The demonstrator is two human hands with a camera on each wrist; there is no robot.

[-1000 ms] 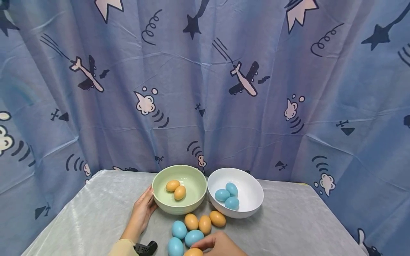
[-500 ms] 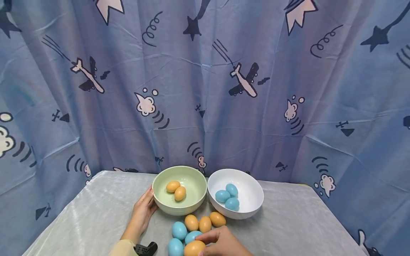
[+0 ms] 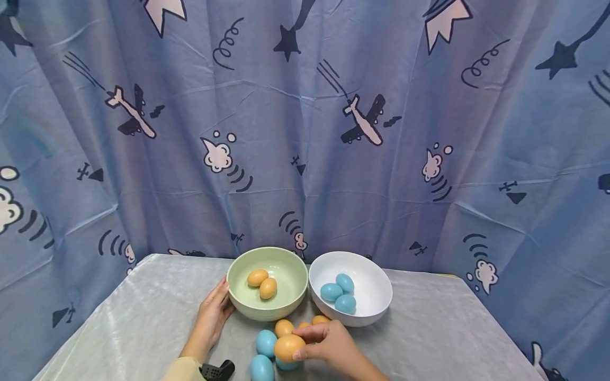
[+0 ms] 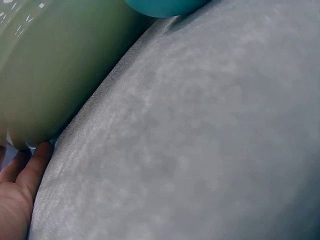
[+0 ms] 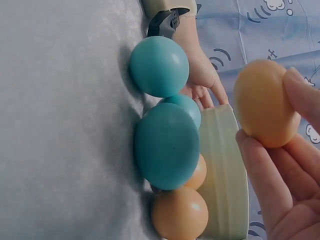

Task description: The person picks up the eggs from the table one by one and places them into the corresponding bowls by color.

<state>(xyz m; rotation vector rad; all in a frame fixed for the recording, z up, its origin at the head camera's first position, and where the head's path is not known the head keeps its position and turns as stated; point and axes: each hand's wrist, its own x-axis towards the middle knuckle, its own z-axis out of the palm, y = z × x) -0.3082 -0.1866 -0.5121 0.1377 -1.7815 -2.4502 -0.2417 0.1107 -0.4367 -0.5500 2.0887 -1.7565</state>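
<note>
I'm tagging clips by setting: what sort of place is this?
Probably a curtained-off tabletop recording spot indoors, though the room itself is hidden: a patterned blue curtain hangs behind a cloth-covered table, with a green bowl and a white bowl set out.

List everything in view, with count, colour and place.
Curtain: at least 1, blue with printed planes and stars, behind the table
Table: 1, light grey cover, under the bowls
Green bowl: 1, pale green, left of the white bowl
White bowl: 1, white, right of the green bowl
Orange eggs: 6, orange; 2 in green bowl, 3 on table, 1 held
Blue eggs: 6, blue; 3 in white bowl, 3 on table
Wrist device: 1, black, on the left wrist
Sleeve: 1, cream, left arm
Left hand: 1, against the green bowl
Right hand: 1, pinching an orange egg
</note>
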